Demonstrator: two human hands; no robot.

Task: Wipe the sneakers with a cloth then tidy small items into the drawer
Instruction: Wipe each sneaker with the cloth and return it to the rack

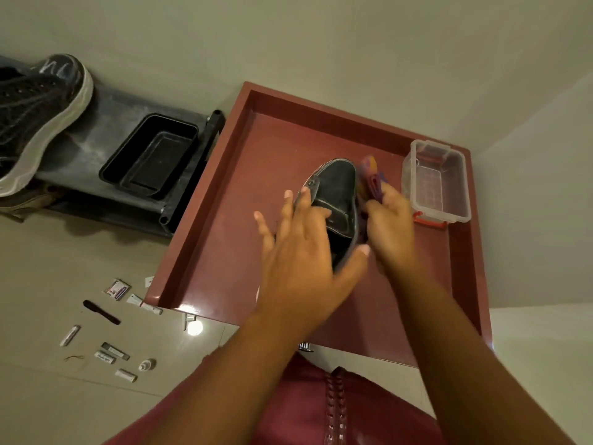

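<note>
A person looks down at a dark shoe point(337, 194) held over an open red-brown drawer point(224, 200), toe pointing away. The left hand point(301, 258) holds the shoe from its left side and heel end: fingers point(305, 194) spread loosely across the upper, thumb hooked round the near rim of the opening. The right hand point(390, 226) grips a bunched, multicoloured cloth point(370, 178) against the shoe's right side, fingers curled round it. The shoe looks light and fairly stiff at the sole but soft in the upper, so a hold at the heel and rim should steady it best; pressing on the toe would likely dent it. The cloth is limp and must stay bunched in the hand to rub well. A clear plastic box point(438, 181) sits in the drawer's far right corner. On the floor to the near left lie small items point(109, 351): tubes, packets and a dark stick. To the far left a grey rack point(106, 130) carries a black sneaker point(38, 117) and a black tray point(150, 155).
</note>
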